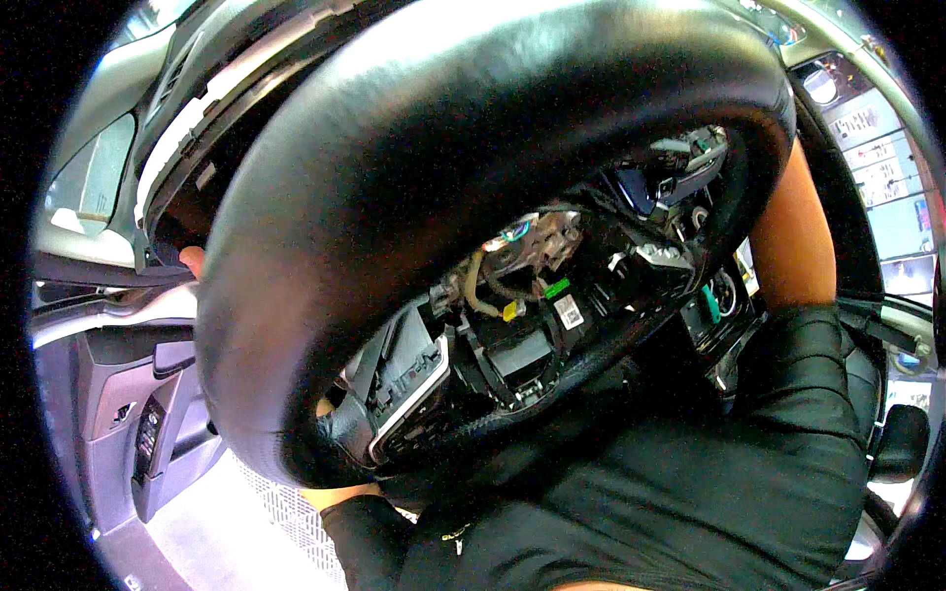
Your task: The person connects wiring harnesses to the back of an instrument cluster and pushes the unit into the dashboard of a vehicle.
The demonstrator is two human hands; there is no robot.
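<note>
A black leather steering wheel [325, 197] fills most of the head view, very close and tilted. Its centre is uncovered, baring a metal hub [547, 241], a yellow connector [510, 312] and a green connector [558, 289]. My left forearm [340, 493] passes behind the rim at the lower left. A fingertip [193, 260] shows past the rim's left side, beside the dashboard; the other fingers are hidden. On the right, my right forearm [793, 236] reaches up behind the rim, which covers that hand. What either hand touches cannot be seen.
An open car door [148, 414] stands at the left, with the grated floor [286, 512] below it. The dashboard edge [187, 128] looks partly stripped behind the wheel. To the right of the wheel is the centre console [724, 315], with loose wiring.
</note>
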